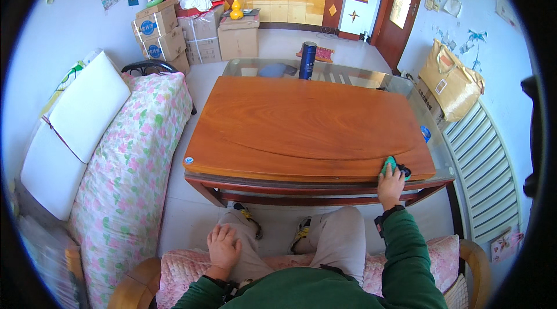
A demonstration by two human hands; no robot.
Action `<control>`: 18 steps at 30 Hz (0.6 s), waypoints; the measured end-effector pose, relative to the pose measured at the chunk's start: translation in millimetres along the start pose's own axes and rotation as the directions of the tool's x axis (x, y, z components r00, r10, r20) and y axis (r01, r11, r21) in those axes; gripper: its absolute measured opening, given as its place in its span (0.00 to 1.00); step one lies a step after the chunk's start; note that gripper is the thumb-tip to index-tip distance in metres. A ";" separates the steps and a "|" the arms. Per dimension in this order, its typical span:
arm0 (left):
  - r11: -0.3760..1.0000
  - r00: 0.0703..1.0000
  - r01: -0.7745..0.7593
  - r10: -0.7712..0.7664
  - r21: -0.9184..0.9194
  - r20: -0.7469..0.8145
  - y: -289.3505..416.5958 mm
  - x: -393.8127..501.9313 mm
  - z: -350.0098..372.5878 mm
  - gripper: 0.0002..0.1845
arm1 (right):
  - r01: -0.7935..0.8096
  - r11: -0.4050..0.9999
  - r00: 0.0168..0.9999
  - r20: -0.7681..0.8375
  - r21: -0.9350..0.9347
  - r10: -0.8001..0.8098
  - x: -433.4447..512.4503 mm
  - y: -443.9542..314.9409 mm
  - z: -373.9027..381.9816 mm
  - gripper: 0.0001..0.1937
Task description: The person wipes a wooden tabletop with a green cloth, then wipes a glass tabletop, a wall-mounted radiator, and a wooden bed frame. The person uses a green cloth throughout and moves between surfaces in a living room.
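My right hand (391,185) reaches over the front right corner of a polished wooden tea board (304,122). Its fingers hold a small green-and-black item (390,164) against the board's surface; the palm hides part of it, and I cannot tell exactly what it is. Empty, with its fingers a little apart, my left hand (223,243) rests on my left leg. The board has a curved raised line along its front and a round blue-and-white sticker (188,160) at the front left corner. It lies on a glass-topped table (441,152) with a reddish wooden frame.
A dark blue cylindrical canister (307,61) stands behind the board. At the right are a white radiator (485,170) and a gold bag (454,78). Left is a flower-covered seat (130,157) with white cushions (89,104). Cardboard boxes (238,41) stand at the back.
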State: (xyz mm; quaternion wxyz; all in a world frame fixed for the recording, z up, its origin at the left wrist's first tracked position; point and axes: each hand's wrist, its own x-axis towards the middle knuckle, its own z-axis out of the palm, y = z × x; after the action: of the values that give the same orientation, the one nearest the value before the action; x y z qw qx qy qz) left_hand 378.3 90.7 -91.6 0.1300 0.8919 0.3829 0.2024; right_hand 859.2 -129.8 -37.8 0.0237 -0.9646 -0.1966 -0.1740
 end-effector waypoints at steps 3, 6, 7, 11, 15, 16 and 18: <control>0.999 1.000 -0.014 0.013 -0.035 -0.010 -4.4 -3.0 -0.6 0.21 | 0.124 0.992 0.992 -0.029 0.036 -0.123 -13.9 -38.7 -8.1 0.26; 0.998 1.000 -0.019 0.018 -0.053 -0.011 -9.1 -6.2 -2.0 0.20 | 0.214 0.971 0.976 0.005 0.107 -0.216 -26.1 -84.2 -12.3 0.26; 0.998 1.000 -0.015 0.015 -0.060 -0.006 -10.4 -7.0 -2.5 0.20 | 0.261 0.957 0.965 -0.022 0.125 -0.260 -30.6 -98.7 -13.9 0.26; 0.993 0.998 -0.044 0.040 -0.108 -0.040 -13.6 -9.4 -5.1 0.20 | 0.408 0.884 0.913 -0.086 0.229 -0.399 -46.7 -149.3 -20.5 0.26; 0.987 0.998 -0.051 0.047 -0.153 -0.029 -16.6 -10.0 -7.6 0.20 | 0.489 0.827 0.872 -0.130 0.278 -0.472 -58.6 -187.8 -24.3 0.26; 0.985 0.999 -0.051 0.048 -0.166 -0.023 -17.5 -10.0 -7.9 0.19 | 0.501 0.818 0.865 -0.138 0.283 -0.483 -60.9 -196.1 -25.0 0.27; 0.982 0.998 -0.063 0.057 -0.178 -0.041 -19.5 -10.2 -7.8 0.19 | 0.512 0.815 0.858 -0.127 0.272 -0.497 -66.5 -212.2 -26.4 0.29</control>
State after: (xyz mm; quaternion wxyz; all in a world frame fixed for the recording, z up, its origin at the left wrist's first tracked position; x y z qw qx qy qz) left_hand 356.0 96.9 -94.9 0.1970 0.8839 0.3384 0.2557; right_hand 711.0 38.0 -40.8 0.1257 -0.8586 -0.4682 -0.1667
